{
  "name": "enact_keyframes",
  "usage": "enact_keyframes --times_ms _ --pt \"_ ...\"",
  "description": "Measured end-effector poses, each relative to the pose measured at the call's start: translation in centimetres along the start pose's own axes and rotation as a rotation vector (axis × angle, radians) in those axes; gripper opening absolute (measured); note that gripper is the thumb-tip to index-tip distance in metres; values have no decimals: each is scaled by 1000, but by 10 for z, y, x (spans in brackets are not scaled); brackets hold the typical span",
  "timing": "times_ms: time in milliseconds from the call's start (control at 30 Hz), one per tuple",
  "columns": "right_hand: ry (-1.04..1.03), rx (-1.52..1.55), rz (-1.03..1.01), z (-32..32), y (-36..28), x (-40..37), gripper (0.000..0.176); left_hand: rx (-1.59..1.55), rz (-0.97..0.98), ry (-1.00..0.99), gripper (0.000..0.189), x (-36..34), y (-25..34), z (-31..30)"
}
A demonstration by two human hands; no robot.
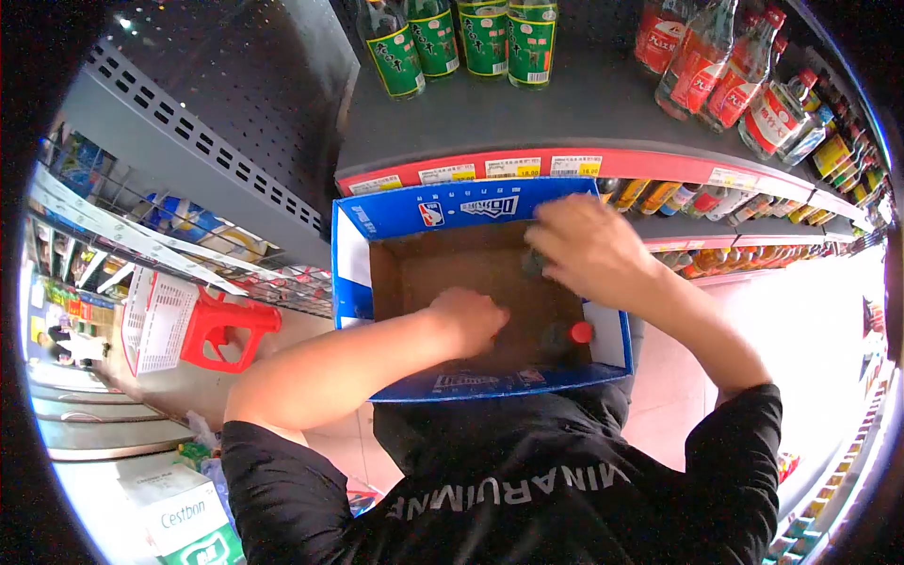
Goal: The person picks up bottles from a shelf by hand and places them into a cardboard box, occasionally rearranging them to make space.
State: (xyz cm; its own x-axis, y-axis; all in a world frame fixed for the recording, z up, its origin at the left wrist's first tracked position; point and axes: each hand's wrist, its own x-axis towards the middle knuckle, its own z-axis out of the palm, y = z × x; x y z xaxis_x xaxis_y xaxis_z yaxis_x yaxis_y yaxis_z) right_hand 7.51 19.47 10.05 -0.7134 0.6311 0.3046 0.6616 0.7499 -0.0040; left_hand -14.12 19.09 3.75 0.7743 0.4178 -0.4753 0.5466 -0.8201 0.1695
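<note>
A blue cardboard box (377, 212) with white inner side flaps stands open in front of my body, against the shelf. Inside its right front corner is a bottle with a red cap (581, 331). My left hand (468, 320) reaches into the box with its fingers curled closed; what they hold, if anything, is hidden. Over the box's right back corner, my right hand (586, 243) is smeared by motion, its fingers bent around what looks like a dark glass bottle (535, 264), mostly covered by the hand.
Green-labelled bottles (485, 42) stand on the grey shelf (565, 118) above the box. Red-labelled bottles (697, 75) are to the right, with more bottles on the shelf below. A red-handled shopping basket (226, 334) and a Cestbon carton (184, 513) are at left.
</note>
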Motion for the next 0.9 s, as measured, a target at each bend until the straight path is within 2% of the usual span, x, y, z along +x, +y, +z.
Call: enact_keyframes --times_ms 67,133,233,267,333,367,467,567,667,767,867,900 --pt "245 9 383 -7 -4 -14 44 -15 3 -14 30 -1 0 -6" --pt "338 178 663 4 -1 -33 56 -25 -35 -40 27 -3 3 -11" --pt "91 796 925 21 15 -57 63 -20 -26 -33 29 1 0 -7" --pt "11 900 965 24 18 -61 60 -15 -11 -25 30 2 -2 -4" --pt "-152 1107 1037 20 17 -56 55 16 -13 -14 34 3 -1 -4" --pt "-141 1141 1017 20 16 -54 51 32 -14 -8 36 4 0 -5" --pt "-258 1096 1085 13 19 -47 49 48 4 11 49 3 0 -7" --pt "-299 1114 1113 8 19 -46 54 97 112 95 51 5 3 2" --pt "-193 1145 1063 26 24 -53 44 138 181 62 50 4 11 0" --pt "-190 1135 1057 25 24 -53 44 123 194 122 50 -1 11 -2" --pt "-292 1093 1097 17 24 -51 49 178 73 163 46 -27 16 -31" --pt "-252 1114 1074 20 25 -53 46 191 13 163 44 -39 16 -43"
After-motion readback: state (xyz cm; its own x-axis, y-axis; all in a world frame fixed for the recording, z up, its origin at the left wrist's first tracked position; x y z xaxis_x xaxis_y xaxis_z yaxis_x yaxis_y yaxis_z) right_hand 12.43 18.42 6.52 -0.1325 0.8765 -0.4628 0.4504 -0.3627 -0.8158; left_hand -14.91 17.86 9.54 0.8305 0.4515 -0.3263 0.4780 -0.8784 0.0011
